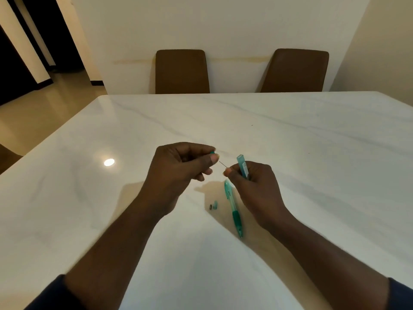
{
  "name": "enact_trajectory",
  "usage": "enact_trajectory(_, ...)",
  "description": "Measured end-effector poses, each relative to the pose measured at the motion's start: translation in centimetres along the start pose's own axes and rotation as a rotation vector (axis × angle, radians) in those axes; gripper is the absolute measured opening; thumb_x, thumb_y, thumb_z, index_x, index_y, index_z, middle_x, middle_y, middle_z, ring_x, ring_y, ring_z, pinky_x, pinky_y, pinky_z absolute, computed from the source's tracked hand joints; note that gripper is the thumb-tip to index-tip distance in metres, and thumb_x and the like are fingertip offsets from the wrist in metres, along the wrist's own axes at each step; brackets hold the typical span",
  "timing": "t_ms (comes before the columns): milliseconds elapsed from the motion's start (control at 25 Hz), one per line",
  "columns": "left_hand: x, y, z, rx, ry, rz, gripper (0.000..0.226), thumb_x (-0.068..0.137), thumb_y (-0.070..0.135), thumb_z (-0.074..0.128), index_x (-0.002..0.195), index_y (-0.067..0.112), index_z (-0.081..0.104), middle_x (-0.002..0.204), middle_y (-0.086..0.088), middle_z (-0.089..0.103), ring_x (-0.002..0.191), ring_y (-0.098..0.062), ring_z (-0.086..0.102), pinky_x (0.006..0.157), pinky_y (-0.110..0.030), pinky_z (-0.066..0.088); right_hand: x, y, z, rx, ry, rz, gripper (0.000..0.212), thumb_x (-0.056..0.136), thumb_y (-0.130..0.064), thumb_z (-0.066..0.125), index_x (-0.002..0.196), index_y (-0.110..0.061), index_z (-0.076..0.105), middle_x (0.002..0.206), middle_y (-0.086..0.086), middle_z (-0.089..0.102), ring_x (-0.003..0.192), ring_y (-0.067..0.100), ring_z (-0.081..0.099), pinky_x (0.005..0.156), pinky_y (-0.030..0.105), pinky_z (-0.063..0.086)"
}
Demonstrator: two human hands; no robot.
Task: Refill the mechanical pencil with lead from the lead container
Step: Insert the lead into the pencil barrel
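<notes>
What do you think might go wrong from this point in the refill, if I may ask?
The thin lead runs between the fingertips of the left hand and right hand; a slight pull or bend may snap it.
The right hand also grips the lead container and the left a small teal piece, so neither is free to steady the mechanical pencil lying on the table.
The two small loose parts beside the pencil could be knocked away by a wrist.
</notes>
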State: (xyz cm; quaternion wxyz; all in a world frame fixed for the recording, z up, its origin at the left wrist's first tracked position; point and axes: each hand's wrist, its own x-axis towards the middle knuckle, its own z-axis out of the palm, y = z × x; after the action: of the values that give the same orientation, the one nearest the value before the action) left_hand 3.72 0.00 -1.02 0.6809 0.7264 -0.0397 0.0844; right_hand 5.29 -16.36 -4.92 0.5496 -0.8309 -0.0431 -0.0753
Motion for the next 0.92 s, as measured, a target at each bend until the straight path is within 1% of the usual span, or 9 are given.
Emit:
enact_trajectory(80,-0.5,0.0,1.1,-0.086,0.005,-0.002,0.013,0.077,0.006,0.075,0.086,0.015,0.077,0.068,-0.003,0.075,0.062,-0.015,0.069,0.057,-0.024,0.055,-0.2,0.1,0.2,-0.084,-0.004,-0.061,0.037,0.09,-0.027,0.06,0.063,-0.002,0.055,0.053,0.011,0.05,0.052,0.015,0.04,0.054,0.032,0.03)
enact_trajectory(160,-0.7,-0.2,1.6,-0.096,0.005,0.009,0.014,0.078,0.006,0.074,0.087,0.016,0.078,0.07,-0.006,0.076,0.064,-0.017,0.07,0.059,-0.025,0.056,-0.5,-0.1,0.3,-0.134,-0.019,-0.097,0.041,0.091,-0.026,0.059,0.056,-0.01,0.044,0.05,0.004,0.042,0.05,0.015,0.036,0.052,0.032,0.027)
enact_trajectory(240,-0.6,-0.2,1.7,-0.093,0.012,0.028,0.014,0.079,0.006,0.073,0.088,0.016,0.078,0.07,-0.008,0.076,0.064,-0.018,0.07,0.06,-0.025,0.056,-0.6,-0.2,0.3,-0.181,-0.026,-0.118,0.043,0.093,-0.026,0.057,0.055,-0.016,0.04,0.049,0.0,0.042,0.05,0.015,0.036,0.051,0.031,0.026)
enact_trajectory(360,-0.7,-0.3,1.7,-0.068,0.003,0.035,0.015,0.079,0.006,0.073,0.087,0.017,0.078,0.073,-0.011,0.076,0.066,-0.02,0.071,0.06,-0.026,0.056,-0.7,-0.2,0.4,-0.225,-0.041,-0.139,0.04,0.092,-0.022,0.056,0.055,-0.018,0.042,0.048,-0.001,0.041,0.049,0.014,0.036,0.049,0.03,0.025)
enact_trajectory(520,-0.9,-0.1,1.9,0.005,0.006,0.051,0.016,0.078,0.007,0.075,0.083,0.022,0.078,0.071,-0.006,0.077,0.066,-0.018,0.071,0.058,-0.026,0.055,-0.7,-0.2,0.4,-0.256,-0.042,-0.12,0.04,0.092,-0.024,0.056,0.054,-0.021,0.044,0.05,0.0,0.048,0.05,0.017,0.042,0.05,0.031,0.027)
enact_trajectory(640,-0.8,-0.2,1.7,0.095,0.028,0.076,0.013,0.075,0.011,0.078,0.081,0.023,0.079,0.07,-0.002,0.077,0.066,-0.018,0.073,0.057,-0.026,0.055,-0.6,-0.1,0.4,-0.279,-0.039,-0.088,0.03,0.091,-0.026,0.056,0.065,-0.013,0.062,0.061,0.007,0.063,0.059,0.025,0.056,0.051,0.033,0.033)
enact_trajectory(720,-0.8,-0.3,1.7,0.151,0.044,0.077,0.01,0.073,0.014,0.081,0.08,0.02,0.08,0.069,0.0,0.077,0.066,-0.017,0.073,0.057,-0.027,0.055,-0.5,-0.1,0.4,-0.302,-0.041,-0.062,0.025,0.091,-0.026,0.056,0.07,-0.015,0.067,0.064,0.004,0.065,0.062,0.022,0.058,0.051,0.032,0.036)
enact_trajectory(840,-0.9,-0.3,1.7,0.247,0.061,0.069,0.007,0.07,0.02,0.083,0.077,0.019,0.081,0.065,0.004,0.076,0.062,-0.013,0.072,0.06,-0.033,0.058,-0.5,-0.2,0.3,-0.355,-0.022,-0.044,0.033,0.088,-0.019,0.055,0.056,-0.024,0.05,0.058,0.0,0.06,0.057,0.018,0.055,0.047,0.029,0.032)
enact_trajectory(920,-1.0,-0.2,1.5,0.288,0.064,0.074,0.007,0.07,0.022,0.084,0.076,0.019,0.08,0.062,0.003,0.074,0.059,-0.012,0.07,0.062,-0.034,0.059,-0.5,-0.1,0.4,-0.395,-0.026,-0.036,0.031,0.087,-0.016,0.053,0.056,-0.024,0.05,0.062,0.001,0.063,0.06,0.02,0.059,0.049,0.031,0.035)
